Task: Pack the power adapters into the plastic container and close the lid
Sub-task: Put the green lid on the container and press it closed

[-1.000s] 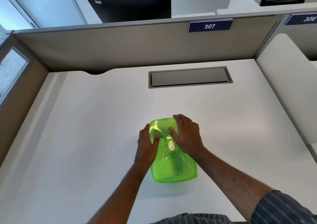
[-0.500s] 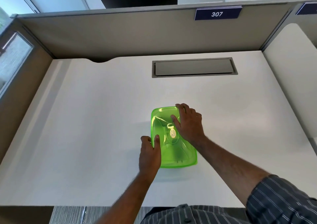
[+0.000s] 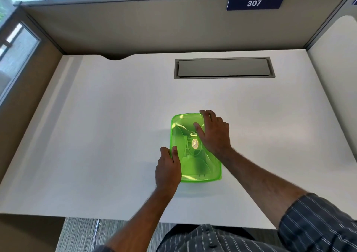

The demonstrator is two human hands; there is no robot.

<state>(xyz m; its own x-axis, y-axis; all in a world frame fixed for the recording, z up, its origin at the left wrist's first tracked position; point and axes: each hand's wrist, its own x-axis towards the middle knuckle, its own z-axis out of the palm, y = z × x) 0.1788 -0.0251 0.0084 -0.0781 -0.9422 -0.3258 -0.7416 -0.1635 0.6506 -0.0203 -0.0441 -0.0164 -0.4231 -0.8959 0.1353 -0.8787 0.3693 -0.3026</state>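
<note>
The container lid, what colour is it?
The lid is translucent bright green, seen in the head view, the only one here.

white desk (image 3: 116, 135) | beige partition (image 3: 135, 29) | window (image 3: 17, 45) left | striped carpet (image 3: 81, 234)

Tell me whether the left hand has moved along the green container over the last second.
Yes. The left hand slid back toward the person along the green container's left edge, from beside the far end to the near half. The right hand stayed on the lid.
</note>
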